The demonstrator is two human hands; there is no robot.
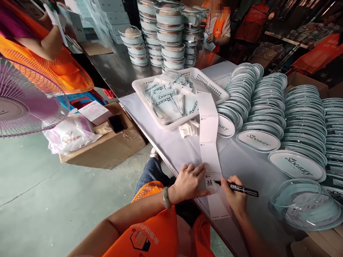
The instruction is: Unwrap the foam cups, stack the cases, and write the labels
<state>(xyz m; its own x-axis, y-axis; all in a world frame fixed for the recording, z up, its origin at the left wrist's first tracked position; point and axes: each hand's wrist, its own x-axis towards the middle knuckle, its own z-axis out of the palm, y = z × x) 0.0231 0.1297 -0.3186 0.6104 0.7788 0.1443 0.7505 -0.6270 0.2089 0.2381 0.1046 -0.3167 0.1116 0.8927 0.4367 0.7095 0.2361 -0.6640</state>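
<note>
A long strip of white paper labels [210, 153] runs down the table toward me, its far end lying over the rim of a white basket [171, 125]. My right hand [236, 194] grips a black marker pen [248, 191], whose tip touches one label. Black handwritten characters [209, 183] stand on that label just left of the tip. My left hand [189, 182] lies flat with spread fingers along the strip's left edge, holding nothing. A crumpled white paper [189, 129] rests beside the basket.
The basket holds printed sachets [166, 103]. Rows of stacked oval lids [257, 139] fill the right side, with clear containers [305, 203] nearer me. Filled round tubs [170, 39] stand stacked at the back. At left are a fan [26, 103], a cardboard box [102, 153] and a co-worker's arm [48, 44].
</note>
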